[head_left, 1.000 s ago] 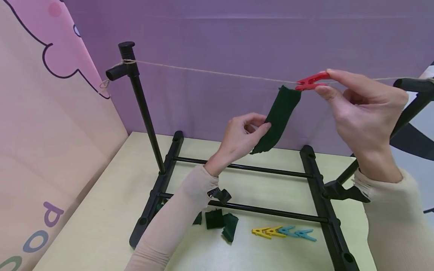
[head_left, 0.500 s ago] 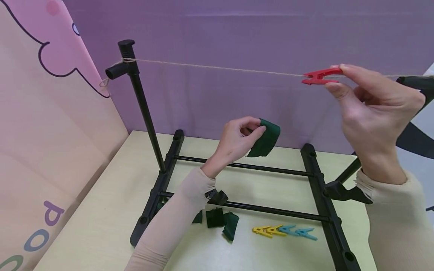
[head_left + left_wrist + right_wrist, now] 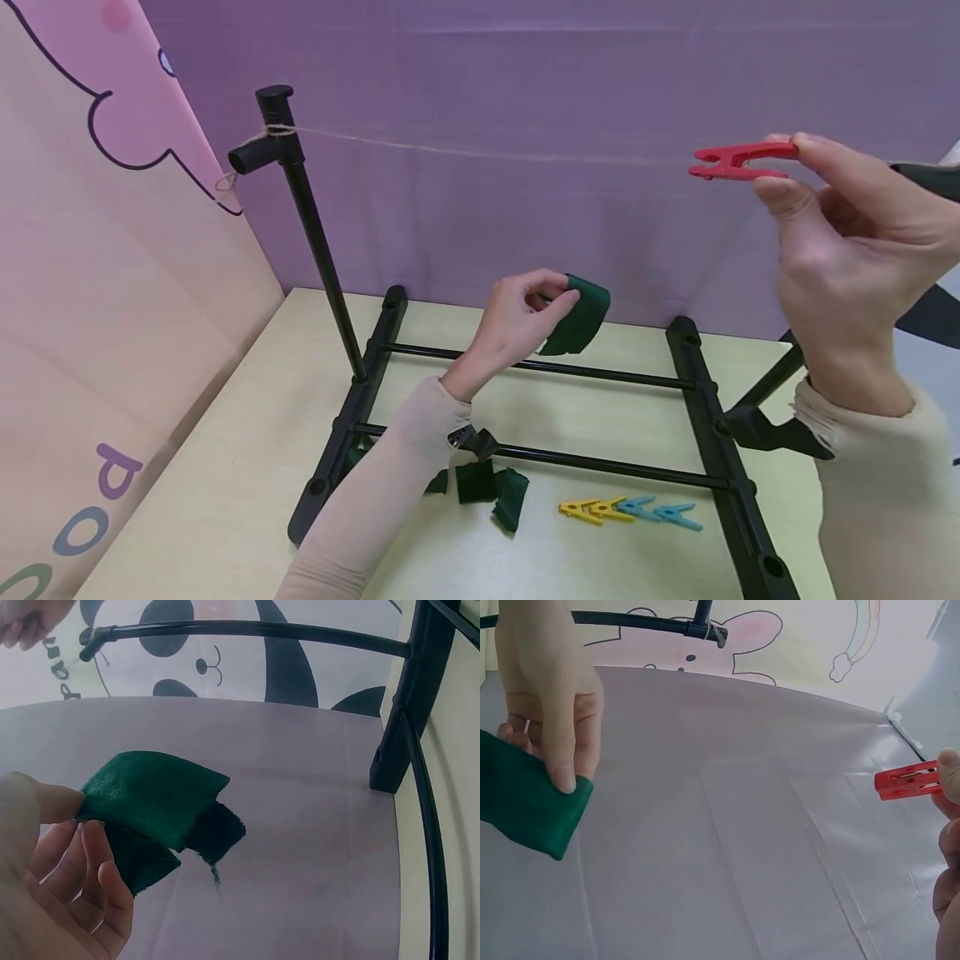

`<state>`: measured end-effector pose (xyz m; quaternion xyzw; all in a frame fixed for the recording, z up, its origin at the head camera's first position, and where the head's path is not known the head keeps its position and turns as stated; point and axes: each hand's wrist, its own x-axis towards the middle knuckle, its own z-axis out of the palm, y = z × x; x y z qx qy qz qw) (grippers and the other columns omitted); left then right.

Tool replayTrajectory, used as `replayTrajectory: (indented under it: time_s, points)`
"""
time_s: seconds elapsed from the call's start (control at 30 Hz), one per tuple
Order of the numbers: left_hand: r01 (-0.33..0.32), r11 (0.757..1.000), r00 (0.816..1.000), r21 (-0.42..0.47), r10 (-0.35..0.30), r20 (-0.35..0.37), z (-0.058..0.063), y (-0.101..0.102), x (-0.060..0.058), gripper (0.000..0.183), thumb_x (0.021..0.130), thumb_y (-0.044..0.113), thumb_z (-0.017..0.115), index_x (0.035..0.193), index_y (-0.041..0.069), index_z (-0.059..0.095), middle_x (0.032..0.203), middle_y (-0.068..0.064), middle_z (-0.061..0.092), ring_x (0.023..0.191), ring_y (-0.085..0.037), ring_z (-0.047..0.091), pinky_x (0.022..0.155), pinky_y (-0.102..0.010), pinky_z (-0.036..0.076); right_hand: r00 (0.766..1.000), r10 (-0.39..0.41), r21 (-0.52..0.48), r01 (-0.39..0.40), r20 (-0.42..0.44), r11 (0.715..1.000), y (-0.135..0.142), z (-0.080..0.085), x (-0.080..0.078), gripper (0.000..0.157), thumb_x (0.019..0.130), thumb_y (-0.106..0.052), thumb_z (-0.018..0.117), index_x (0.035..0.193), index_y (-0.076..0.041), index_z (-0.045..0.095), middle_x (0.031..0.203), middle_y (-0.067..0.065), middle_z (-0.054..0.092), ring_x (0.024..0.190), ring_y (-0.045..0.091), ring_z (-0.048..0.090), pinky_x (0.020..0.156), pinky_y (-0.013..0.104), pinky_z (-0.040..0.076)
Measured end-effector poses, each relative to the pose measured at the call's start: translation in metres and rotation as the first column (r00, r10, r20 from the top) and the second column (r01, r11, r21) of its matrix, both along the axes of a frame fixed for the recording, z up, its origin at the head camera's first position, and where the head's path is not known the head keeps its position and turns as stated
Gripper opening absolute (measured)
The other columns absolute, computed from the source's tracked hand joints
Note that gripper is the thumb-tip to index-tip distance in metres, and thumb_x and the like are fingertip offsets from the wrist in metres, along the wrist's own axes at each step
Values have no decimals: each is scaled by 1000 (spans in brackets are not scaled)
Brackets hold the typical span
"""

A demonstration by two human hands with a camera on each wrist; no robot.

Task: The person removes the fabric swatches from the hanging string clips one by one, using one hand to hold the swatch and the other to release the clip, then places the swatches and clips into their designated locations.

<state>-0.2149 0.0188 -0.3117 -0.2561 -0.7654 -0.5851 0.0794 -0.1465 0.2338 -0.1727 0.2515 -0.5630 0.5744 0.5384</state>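
My left hand (image 3: 517, 321) pinches a dark green cloth strip (image 3: 581, 317) by one end between thumb and fingers. The strip droops, folded over, in the left wrist view. At upper right my right hand (image 3: 862, 225) holds a red clothespin (image 3: 742, 161) by its handles. In the right wrist view that clothespin (image 3: 906, 782) has nothing in its jaws and is apart from the string (image 3: 836, 907). The string (image 3: 450, 152) looks blurred in the head view; it runs from the left post and passes behind the clothespin.
A black rack frame (image 3: 697, 417) stands on the pale table (image 3: 247, 467), its left post (image 3: 318, 242) upright. Green cloth pieces (image 3: 511, 500) lie near the front bar. Beside them are yellow clothespins (image 3: 585, 512) and blue clothespins (image 3: 660, 511). A purple sheet (image 3: 465, 75) hangs behind.
The green strip's upper end has dropped away from the string and clothespin and now hangs from my left hand. My right hand has drawn the clothespin right and slightly up, off the string.
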Motion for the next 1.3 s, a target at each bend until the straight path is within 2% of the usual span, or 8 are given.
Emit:
replayTrajectory:
  time_s: [0.1,0.33,0.57,0.73,1.0,1.13,1.3]
  points:
    - [-6,1000,1000,1,6,4,-2,-2,1,24,102,19,71,122,5,76,100,-9,78,80,-16,67,69,-22,53,1000,17,-7,-17,-2,1000,0,-2,0,34,72,0,97,95,15,77,94,14,83,54,1,37,60,8,24]
    - [-4,1000,1000,-13,4,18,-5,-3,3,24,102,20,72,121,5,76,101,-9,79,81,-15,67,68,-21,52,999,-40,75,38,28,996,-1,-13,3,39,74,-6,98,98,17,77,96,13,83,53,0,38,58,8,28]
    - [5,999,1000,-41,-5,9,-10,-4,6,21,101,17,73,117,6,77,105,-9,78,81,-14,65,68,-21,51,997,-14,110,5,79,994,-3,-24,8,38,73,-7,99,97,15,78,89,-1,83,50,-2,35,55,9,22]
    - [20,997,1000,-72,-18,18,-14,-4,9,20,100,17,74,116,6,78,110,-9,79,82,-14,65,66,-22,50,990,-67,188,43,123,981,3,-34,8,39,77,-9,97,100,15,78,86,-12,80,51,-3,34,54,12,19]
    - [18,996,999,-92,-14,45,-17,-7,13,20,99,18,75,116,7,78,113,-8,78,83,-14,64,64,-22,50,981,-90,240,47,169,970,8,-49,4,37,80,-9,94,104,15,78,87,-16,79,52,-2,36,53,13,22]
    - [9,995,999,-99,-4,50,-19,-9,14,20,99,19,76,115,8,78,112,-7,78,82,-14,64,62,-22,50,973,-121,292,60,195,954,12,-56,2,36,83,-10,92,107,12,78,87,-20,76,53,-2,37,54,14,25]
    - [-7,994,999,-113,12,42,-24,-10,15,18,99,21,76,112,9,79,105,-5,76,79,-13,63,63,-22,49,968,-136,339,57,212,939,17,-64,0,35,84,-10,92,109,10,79,78,-23,70,53,-2,37,53,15,24]
